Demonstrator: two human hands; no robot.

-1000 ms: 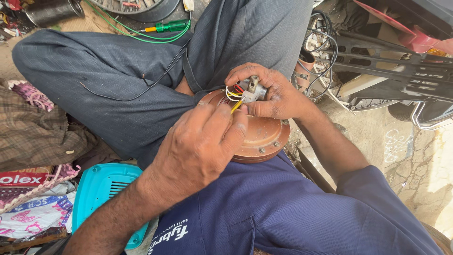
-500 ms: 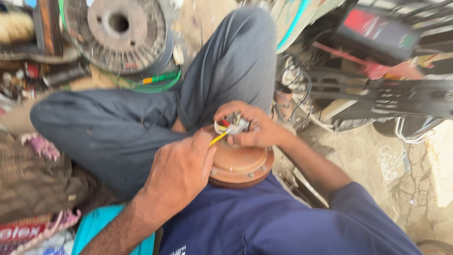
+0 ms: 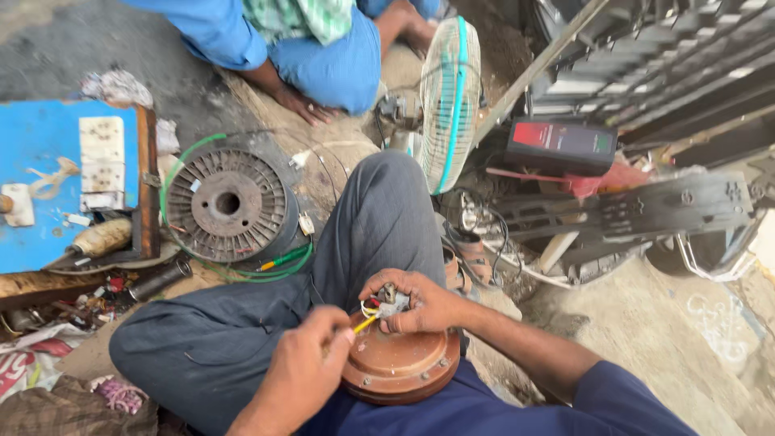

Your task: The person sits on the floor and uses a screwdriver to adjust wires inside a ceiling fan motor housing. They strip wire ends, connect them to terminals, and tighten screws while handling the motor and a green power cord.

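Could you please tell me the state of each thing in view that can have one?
Left hand: pinching the yellow wire.
Right hand: gripping the small wired part on the motor.
Round brown motor housing: closed, resting on the lap.
Wound stator: lying flat, windings bare.
Table fan: upright, blades not blurred.

Both hands crowd the top of the brown round motor housing (image 3: 395, 367) on the lap: the left hand (image 3: 303, 367) closes it off from the left, the right hand (image 3: 416, 303) from above, and only a small gap with coloured wires (image 3: 370, 311) lies between them. The raised knee (image 3: 387, 218) blocks the way forward. Left of it stands the wound stator (image 3: 228, 203), right of it a table fan (image 3: 448, 101) and black metal parts (image 3: 638, 210).
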